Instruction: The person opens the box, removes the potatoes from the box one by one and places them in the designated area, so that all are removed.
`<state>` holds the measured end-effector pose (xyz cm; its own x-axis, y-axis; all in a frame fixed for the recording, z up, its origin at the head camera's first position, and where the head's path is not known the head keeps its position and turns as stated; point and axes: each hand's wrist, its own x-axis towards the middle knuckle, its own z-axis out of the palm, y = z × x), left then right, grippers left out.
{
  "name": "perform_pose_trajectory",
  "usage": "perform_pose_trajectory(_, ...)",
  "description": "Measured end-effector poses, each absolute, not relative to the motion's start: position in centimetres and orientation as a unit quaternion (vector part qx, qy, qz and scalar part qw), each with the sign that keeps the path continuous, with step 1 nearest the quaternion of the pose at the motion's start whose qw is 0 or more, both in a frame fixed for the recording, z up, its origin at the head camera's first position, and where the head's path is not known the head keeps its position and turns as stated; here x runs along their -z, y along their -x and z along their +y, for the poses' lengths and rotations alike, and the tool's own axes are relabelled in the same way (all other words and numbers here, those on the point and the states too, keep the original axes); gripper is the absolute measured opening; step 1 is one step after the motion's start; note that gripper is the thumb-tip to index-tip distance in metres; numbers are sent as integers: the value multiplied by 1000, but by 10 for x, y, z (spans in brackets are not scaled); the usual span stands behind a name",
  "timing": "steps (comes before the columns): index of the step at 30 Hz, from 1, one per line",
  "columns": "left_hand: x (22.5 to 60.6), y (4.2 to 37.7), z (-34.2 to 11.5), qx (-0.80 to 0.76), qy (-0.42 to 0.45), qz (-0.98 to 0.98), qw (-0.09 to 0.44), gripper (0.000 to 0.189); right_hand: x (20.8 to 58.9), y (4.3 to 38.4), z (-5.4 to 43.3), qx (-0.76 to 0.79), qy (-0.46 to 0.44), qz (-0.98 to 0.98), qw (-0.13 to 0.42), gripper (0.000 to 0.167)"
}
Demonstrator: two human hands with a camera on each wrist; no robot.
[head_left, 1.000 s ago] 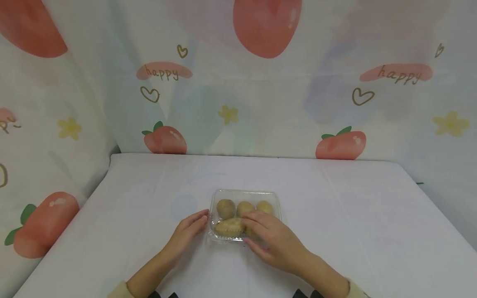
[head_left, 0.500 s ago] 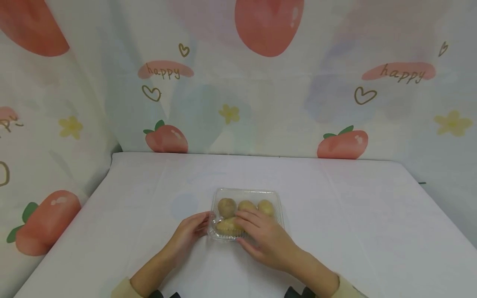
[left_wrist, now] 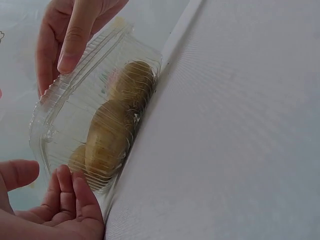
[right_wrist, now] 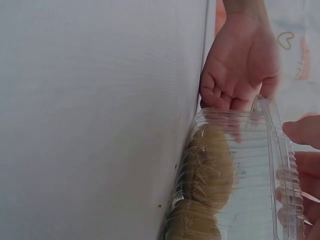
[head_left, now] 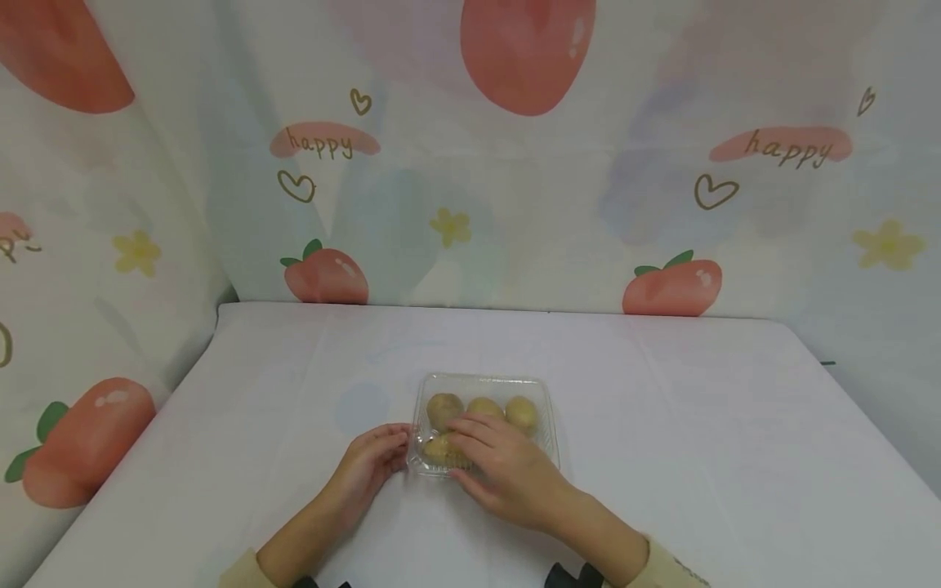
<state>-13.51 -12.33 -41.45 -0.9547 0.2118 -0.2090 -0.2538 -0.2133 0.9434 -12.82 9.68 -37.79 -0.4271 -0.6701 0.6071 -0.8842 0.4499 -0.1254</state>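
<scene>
A clear plastic clamshell box with several potatoes inside sits on the white-covered table, its lid down. My left hand is at the box's left side, fingertips right against the wall and thumb held apart. Across the lid lies my right hand, fingers stretched over the top and the thumb at the front rim. In the right wrist view the right fingers show beyond the rim. The right hand hides part of the front potatoes in the head view.
The white tablecloth runs back to a printed curtain with peaches, hearts and flowers. Another curtain panel closes off the left side. Dark straps show near the cuffs.
My right hand has slid leftward along the front of the lid, covering more of the front potato. The left fingers have bent slightly at the box's side. The box has barely moved.
</scene>
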Motion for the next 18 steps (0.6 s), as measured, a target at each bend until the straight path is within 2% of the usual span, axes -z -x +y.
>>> perform_pose_trajectory(18,419,135,-125,-804,14,570,169,18,375,131,84,-190,-482,-817,253,34)
